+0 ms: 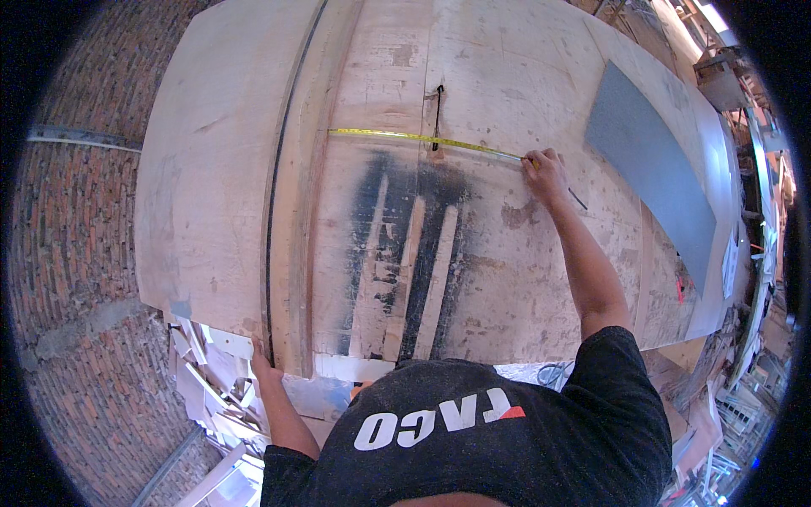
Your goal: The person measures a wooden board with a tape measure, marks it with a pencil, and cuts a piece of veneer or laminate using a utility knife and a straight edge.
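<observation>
A yellow tape measure point(384, 133) is stretched across the wooden tabletop, from the long wooden strip point(296, 220) on the left to my right hand point(547, 175). That hand is closed around the tape's right end. A thin dark stick point(577, 198) shows just beside its wrist; whether I hold it is not clear. The tape passes over a narrow dark slot point(438, 114) in the top. At the near edge, my left hand point(263, 362) touches the near end of the strip, its fingers too small and partly hidden to read.
A grey curved sheet point(650, 160) lies on the right of the tabletop point(515, 279). Dark stained streaks point(405, 253) mark its middle. Offcuts point(207, 380) are heaped below the near left edge. A brick wall point(76, 237) stands left, with clutter along the right side.
</observation>
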A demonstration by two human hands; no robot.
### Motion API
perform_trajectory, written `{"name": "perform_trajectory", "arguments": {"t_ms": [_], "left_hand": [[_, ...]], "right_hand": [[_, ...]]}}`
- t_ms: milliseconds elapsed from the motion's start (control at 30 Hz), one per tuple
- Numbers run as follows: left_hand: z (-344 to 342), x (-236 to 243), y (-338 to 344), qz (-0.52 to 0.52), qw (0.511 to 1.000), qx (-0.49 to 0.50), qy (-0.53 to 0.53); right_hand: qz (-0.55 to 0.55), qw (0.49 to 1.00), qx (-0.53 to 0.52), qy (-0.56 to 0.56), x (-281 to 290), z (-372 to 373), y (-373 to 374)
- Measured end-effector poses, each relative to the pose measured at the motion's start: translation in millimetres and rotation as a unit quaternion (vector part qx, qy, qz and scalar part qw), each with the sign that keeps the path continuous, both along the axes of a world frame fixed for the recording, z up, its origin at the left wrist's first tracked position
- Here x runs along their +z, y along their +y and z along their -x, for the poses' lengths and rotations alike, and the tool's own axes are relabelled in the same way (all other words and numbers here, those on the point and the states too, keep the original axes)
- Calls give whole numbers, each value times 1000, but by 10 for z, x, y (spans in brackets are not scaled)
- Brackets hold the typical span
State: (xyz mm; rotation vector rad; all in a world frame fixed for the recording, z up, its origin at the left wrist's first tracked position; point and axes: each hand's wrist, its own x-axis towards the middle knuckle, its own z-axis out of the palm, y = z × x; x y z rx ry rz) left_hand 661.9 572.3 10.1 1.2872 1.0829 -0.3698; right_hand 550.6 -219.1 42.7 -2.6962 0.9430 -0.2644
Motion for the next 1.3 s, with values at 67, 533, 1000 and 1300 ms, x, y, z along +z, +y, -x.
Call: {"name": "perform_trajectory", "arguments": {"t_ms": [67,533,1000,1300], "left_hand": [[2,-34,66,18,1000,-1,-4],[12,-171,250,48,998,12,-29],[20,-123,187,63,997,6,-39],[52,-204,211,49,998,18,-35]], "right_hand": [[0,1000,3,2,16,-16,14],[-11,1000,8,-1,57,-31,42],[-20,1000,3,-10,70,-31,73],[16,999,31,7,10,-10,1]]}}
